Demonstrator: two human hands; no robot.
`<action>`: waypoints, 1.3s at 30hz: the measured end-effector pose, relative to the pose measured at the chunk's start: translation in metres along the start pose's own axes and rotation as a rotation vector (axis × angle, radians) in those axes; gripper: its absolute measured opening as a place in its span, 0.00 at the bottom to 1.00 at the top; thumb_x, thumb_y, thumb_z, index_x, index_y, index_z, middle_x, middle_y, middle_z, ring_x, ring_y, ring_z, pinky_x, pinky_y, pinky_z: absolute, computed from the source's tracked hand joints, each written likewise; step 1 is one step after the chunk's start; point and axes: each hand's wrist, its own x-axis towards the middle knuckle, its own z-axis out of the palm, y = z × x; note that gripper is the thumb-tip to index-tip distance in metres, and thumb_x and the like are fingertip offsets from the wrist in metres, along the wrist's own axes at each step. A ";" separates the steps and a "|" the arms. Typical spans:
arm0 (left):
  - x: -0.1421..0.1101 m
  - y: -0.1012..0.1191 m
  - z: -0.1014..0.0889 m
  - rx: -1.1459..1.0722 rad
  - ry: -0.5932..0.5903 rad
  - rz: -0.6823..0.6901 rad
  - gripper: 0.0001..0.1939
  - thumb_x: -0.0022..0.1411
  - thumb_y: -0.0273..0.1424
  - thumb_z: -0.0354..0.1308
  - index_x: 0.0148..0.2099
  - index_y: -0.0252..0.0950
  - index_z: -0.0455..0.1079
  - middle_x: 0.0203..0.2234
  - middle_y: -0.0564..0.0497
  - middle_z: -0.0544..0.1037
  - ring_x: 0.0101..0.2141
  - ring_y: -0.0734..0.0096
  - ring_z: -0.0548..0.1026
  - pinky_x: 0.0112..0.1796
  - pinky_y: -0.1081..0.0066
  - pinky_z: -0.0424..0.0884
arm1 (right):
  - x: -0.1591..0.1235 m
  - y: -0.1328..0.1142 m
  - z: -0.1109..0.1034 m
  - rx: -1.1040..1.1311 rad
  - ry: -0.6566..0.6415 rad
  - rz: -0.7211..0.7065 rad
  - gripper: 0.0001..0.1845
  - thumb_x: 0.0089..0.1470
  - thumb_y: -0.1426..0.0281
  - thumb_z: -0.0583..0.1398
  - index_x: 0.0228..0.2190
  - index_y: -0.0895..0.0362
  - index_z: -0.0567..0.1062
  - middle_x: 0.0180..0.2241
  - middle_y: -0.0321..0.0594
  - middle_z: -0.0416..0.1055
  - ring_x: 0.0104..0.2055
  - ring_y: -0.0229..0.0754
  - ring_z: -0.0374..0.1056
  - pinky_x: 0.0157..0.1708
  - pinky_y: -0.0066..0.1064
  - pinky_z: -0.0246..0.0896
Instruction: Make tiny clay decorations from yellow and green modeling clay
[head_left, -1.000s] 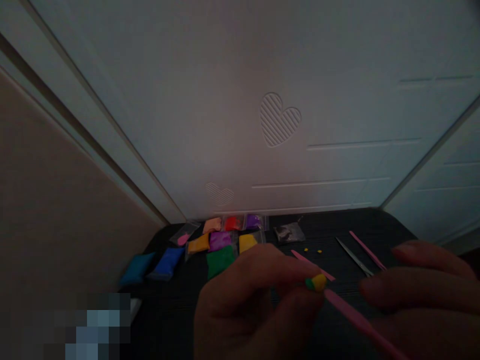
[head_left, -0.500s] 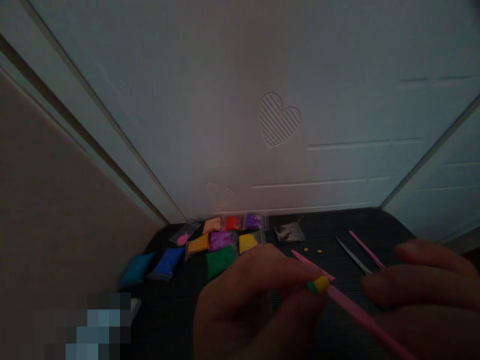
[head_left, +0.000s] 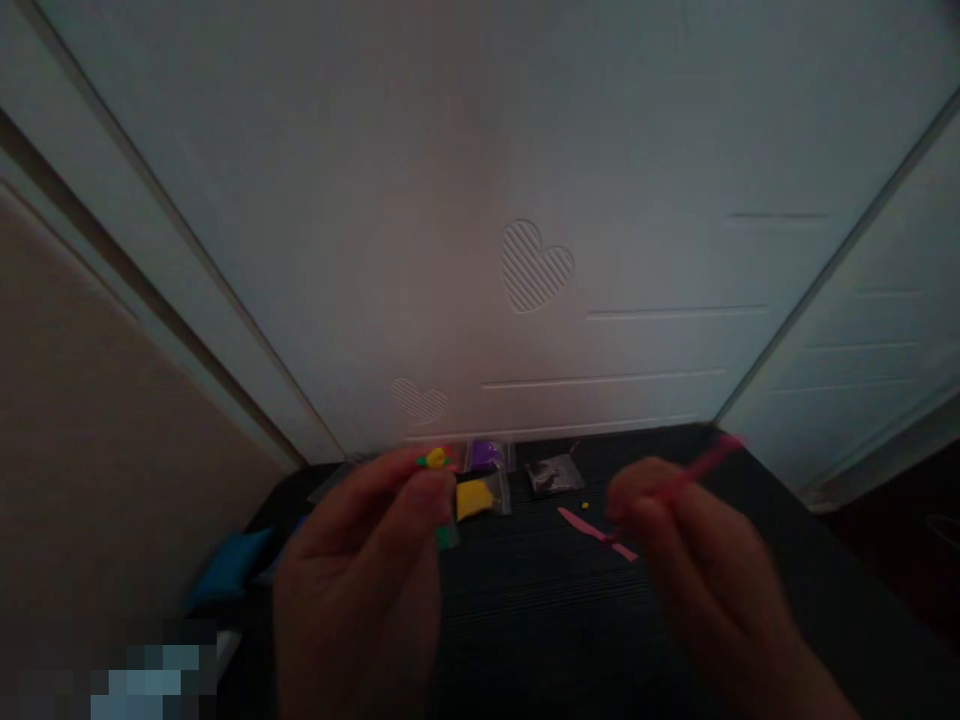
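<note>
Between the thumb and forefinger of my left hand [head_left: 367, 560] is a tiny yellow and green clay piece [head_left: 436, 459], held up above the packets. My right hand [head_left: 690, 560], off to the right, is closed round a slim pink modelling tool [head_left: 701, 468], whose tip points down and left. The two hands are apart, and the tool does not touch the clay piece. On the dark table beyond my right fingers lies a second pink tool [head_left: 581, 524]. A small yellow crumb [head_left: 585, 505] sits just behind it.
At the back stand bags of purple clay [head_left: 487, 455] and yellow clay [head_left: 474, 498], with a clear bag [head_left: 555, 474] beside them. A green packet [head_left: 444, 538] shows partly behind my left hand. A blue packet [head_left: 229, 568] lies far left. The white panel [head_left: 637, 350] rises behind the table [head_left: 525, 630].
My left hand has moved left with the clay piece. My right hand has turned and now grips the pink tool, its tip drawn away from the clay. The view has shifted right.
</note>
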 end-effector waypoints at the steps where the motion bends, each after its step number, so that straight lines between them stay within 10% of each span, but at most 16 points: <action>1: 0.006 -0.001 -0.003 -0.025 0.023 0.014 0.08 0.45 0.23 0.60 0.31 0.38 0.72 0.21 0.56 0.73 0.24 0.78 0.70 0.26 0.77 0.67 | 0.000 0.007 0.007 -0.092 -0.147 0.053 0.14 0.57 0.64 0.44 0.26 0.54 0.64 0.24 0.34 0.66 0.24 0.34 0.63 0.23 0.27 0.56; 5: 0.028 -0.006 -0.013 -0.139 -0.004 0.072 0.07 0.45 0.21 0.59 0.29 0.36 0.72 0.15 0.57 0.70 0.19 0.79 0.67 0.23 0.77 0.65 | -0.024 0.052 0.048 -0.396 -0.500 0.109 0.13 0.55 0.63 0.47 0.29 0.54 0.67 0.28 0.36 0.71 0.27 0.39 0.68 0.25 0.27 0.56; 10: 0.039 -0.009 -0.019 -0.239 -0.036 -0.036 0.06 0.46 0.21 0.58 0.28 0.36 0.70 0.16 0.57 0.68 0.19 0.80 0.63 0.21 0.77 0.62 | -0.059 0.080 0.068 -0.464 -0.514 0.157 0.12 0.54 0.64 0.49 0.36 0.52 0.68 0.32 0.37 0.70 0.32 0.40 0.67 0.30 0.28 0.59; 17: 0.043 -0.005 -0.022 -0.268 0.001 -0.088 0.06 0.43 0.21 0.59 0.26 0.35 0.69 0.14 0.57 0.65 0.18 0.79 0.61 0.19 0.76 0.60 | -0.081 0.112 0.012 -0.583 -0.179 0.421 0.19 0.56 0.65 0.43 0.41 0.57 0.67 0.40 0.45 0.65 0.41 0.43 0.63 0.43 0.34 0.55; 23: 0.047 -0.008 -0.024 -0.290 0.001 -0.081 0.05 0.43 0.21 0.59 0.25 0.34 0.68 0.13 0.58 0.65 0.18 0.80 0.61 0.20 0.77 0.60 | -0.118 0.152 -0.021 -0.620 -0.155 0.523 0.19 0.53 0.65 0.47 0.44 0.57 0.66 0.40 0.46 0.67 0.41 0.44 0.64 0.42 0.36 0.57; 39: 0.041 -0.009 -0.027 -0.259 -0.020 -0.174 0.06 0.47 0.25 0.59 0.32 0.34 0.70 0.15 0.58 0.65 0.20 0.81 0.63 0.24 0.78 0.62 | -0.098 0.114 -0.029 0.131 -0.120 0.716 0.17 0.47 0.64 0.53 0.39 0.57 0.65 0.29 0.38 0.71 0.30 0.41 0.68 0.28 0.29 0.61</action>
